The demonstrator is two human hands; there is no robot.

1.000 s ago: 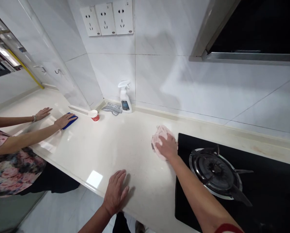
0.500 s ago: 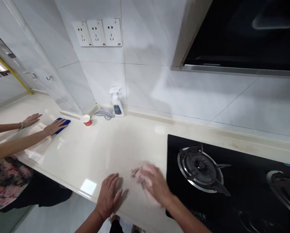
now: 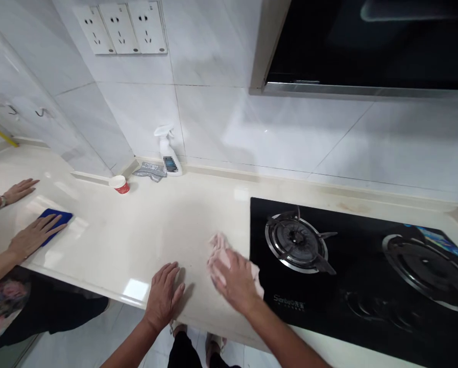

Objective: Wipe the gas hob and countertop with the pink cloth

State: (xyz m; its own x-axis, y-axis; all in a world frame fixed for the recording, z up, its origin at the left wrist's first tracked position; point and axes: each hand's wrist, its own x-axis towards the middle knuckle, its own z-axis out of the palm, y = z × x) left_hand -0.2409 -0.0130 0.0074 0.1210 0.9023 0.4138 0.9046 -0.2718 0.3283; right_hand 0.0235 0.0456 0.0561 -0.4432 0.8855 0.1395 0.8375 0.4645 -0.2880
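A pale pink cloth (image 3: 218, 250) is bunched under my right hand (image 3: 235, 282), which presses it on the cream countertop (image 3: 155, 214) beside the black gas stove (image 3: 336, 245). Part of the cloth spreads out past my fingers toward the stove's left edge. My left hand (image 3: 163, 295) rests on the counter near its front edge, fingers stretched out and holding nothing. Between the two hands there is a stretch of bare counter.
At the left, another person's hand (image 3: 33, 237) lies on a blue cloth (image 3: 56, 220); their other hand (image 3: 21, 191) rests farther back. A red-and-white cup (image 3: 120, 184), silvery packet (image 3: 150, 171) and white spray bottle (image 3: 169, 153) stand by the wall. A range hood (image 3: 351, 89) overhangs the stove.
The view has shifted right. My right hand, blurred before, still holds the cloth close to the stove. The other person's hand has drawn the blue cloth toward the counter's front.
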